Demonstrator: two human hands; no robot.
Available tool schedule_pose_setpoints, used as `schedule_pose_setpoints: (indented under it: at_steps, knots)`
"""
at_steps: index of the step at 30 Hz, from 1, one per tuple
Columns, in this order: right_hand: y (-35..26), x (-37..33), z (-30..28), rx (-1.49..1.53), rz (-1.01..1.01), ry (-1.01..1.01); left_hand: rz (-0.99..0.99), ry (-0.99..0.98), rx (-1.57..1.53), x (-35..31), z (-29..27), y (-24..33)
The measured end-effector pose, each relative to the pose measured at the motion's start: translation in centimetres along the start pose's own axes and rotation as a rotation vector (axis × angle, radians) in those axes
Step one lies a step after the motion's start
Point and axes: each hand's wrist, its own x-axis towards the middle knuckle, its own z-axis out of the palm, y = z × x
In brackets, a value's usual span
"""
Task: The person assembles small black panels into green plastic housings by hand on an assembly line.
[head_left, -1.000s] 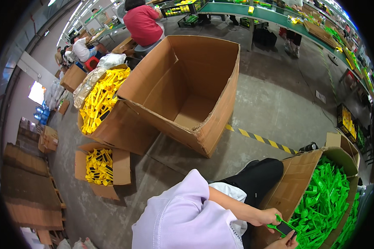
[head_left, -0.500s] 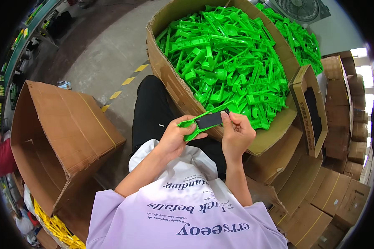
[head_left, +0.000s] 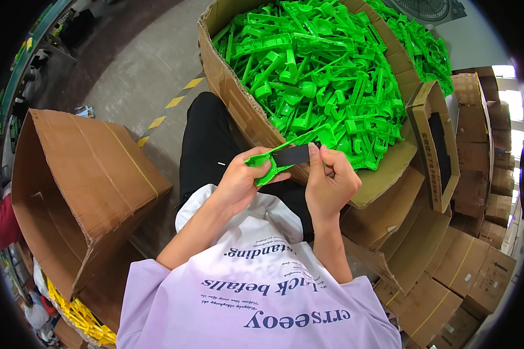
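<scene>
A left hand (head_left: 239, 177) grips a green plastic frame (head_left: 265, 178) at centre; the right hand (head_left: 333, 180) pinches a flat black strip (head_left: 291, 155). Green plastic pieces (head_left: 317, 70) crowd upper centre.

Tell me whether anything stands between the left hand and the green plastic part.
Nothing visible does: the left hand grips the green plastic part directly. The black strip reaches from the part to the right hand, which pinches its end.
</scene>
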Motion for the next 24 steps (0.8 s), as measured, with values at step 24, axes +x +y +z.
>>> schedule_pose_setpoints:
  at_steps: [24]
  knots:
    - [1.1, 0.4, 0.4, 0.179, 0.126, 0.007, 0.009, 0.036, -0.046, 0.4, 0.5, -1.2]
